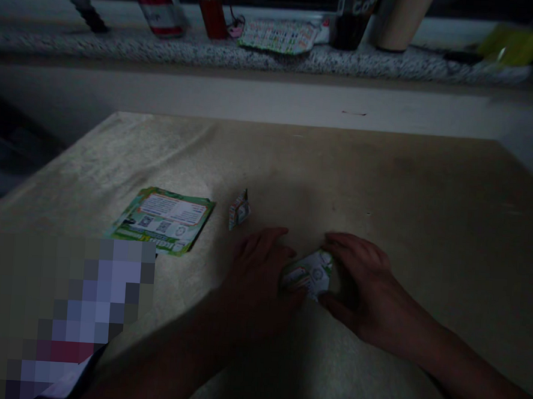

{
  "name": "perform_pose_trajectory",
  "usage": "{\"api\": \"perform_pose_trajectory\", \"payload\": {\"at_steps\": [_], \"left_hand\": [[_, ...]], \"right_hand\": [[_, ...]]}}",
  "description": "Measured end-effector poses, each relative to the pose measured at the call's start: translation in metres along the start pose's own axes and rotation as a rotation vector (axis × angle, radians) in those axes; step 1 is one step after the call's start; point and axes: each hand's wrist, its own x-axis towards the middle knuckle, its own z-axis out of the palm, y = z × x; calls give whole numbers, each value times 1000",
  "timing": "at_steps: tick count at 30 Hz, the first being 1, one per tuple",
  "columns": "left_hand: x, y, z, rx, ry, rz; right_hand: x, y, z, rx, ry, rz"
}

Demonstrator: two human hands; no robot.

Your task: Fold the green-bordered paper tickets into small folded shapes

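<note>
A small folded paper leaflet [318, 274], white and green with print, lies on the table between my two hands. My left hand [262, 277] is closed on its left side, the thumb on the near edge and the fingers along the far edge. At the right side, my right hand [363, 283] grips it between the thumb at the near corner and the fingertips at the far corner. Part of the paper is hidden under my left hand. Just beyond the left hand stands a small folded paper piece [239, 211], upright on its edge.
A stack of green printed leaflets [170, 218] lies on the table [362, 175] to the left. A blurred-out object [92, 309] is at the lower left. Along the granite sill [185, 51] stand a red can [158, 6], a small red bottle [213, 15] and a dark bottle [352, 24].
</note>
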Motion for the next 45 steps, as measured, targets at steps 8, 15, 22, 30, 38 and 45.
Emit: {"api": "perform_pose_trajectory", "payload": {"at_steps": [8, 15, 22, 30, 38, 45], "left_hand": [[3, 4, 7, -74, -48, -16], [3, 8, 12, -421, -34, -278], [4, 13, 6, -864, 99, -439], [4, 18, 3, -743, 69, -367], [6, 23, -16, -78, 503, 295], [13, 21, -17, 53, 442, 390]], "right_hand": [[-1, 2, 3, -7, 136, 42], [9, -7, 3, 287, 173, -63], [15, -12, 4, 504, 266, -135], [15, -17, -6, 389, 361, -257], [12, -26, -13, 150, 475, -354], [7, -29, -14, -60, 427, -380]]}}
